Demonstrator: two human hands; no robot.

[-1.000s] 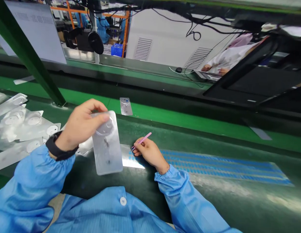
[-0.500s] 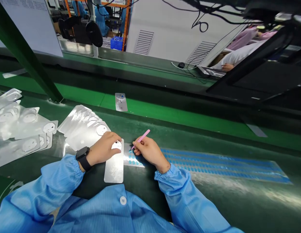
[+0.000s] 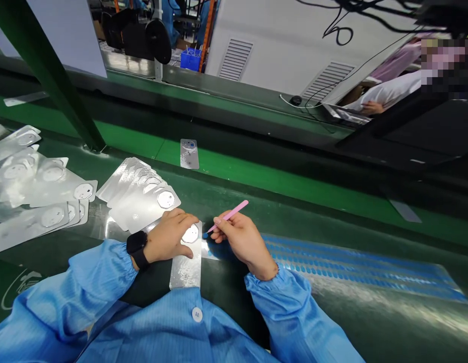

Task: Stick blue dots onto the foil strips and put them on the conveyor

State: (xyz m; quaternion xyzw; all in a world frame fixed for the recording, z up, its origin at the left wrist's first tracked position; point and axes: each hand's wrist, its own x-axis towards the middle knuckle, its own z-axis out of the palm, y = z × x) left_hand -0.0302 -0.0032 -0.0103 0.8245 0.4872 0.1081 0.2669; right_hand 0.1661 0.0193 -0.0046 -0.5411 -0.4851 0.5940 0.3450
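My left hand (image 3: 170, 237), with a dark watch on its wrist, grips a silvery, phone-shaped plate (image 3: 186, 275) near its top. Thumb and fingers reach over the plate beside its white, eight-sided patch (image 3: 191, 233). Pink tweezers (image 3: 234, 210) are pinched in my right hand (image 3: 243, 239), pointing down and left. At their tip shows a small blue dot sticker (image 3: 205, 235), just right of the plate. Under my right hand runs a clear sheet with rows of blue dots (image 3: 354, 264), stretching to the right; part of it is hidden by the hand.
Fanned silvery plates (image 3: 137, 201) lie beyond my left hand, and another pile (image 3: 41, 186) is at the far left. A single plate (image 3: 189, 154) rests on the green belt (image 3: 249, 176). A green post (image 3: 63, 85) rises at left; a co-worker's hand (image 3: 373, 107) shows at back right.
The tweezers have come off the dot sheet with a blue dot at their tip, near the plate's right edge. My left hand stays on the plate. The whole view has shifted slightly.
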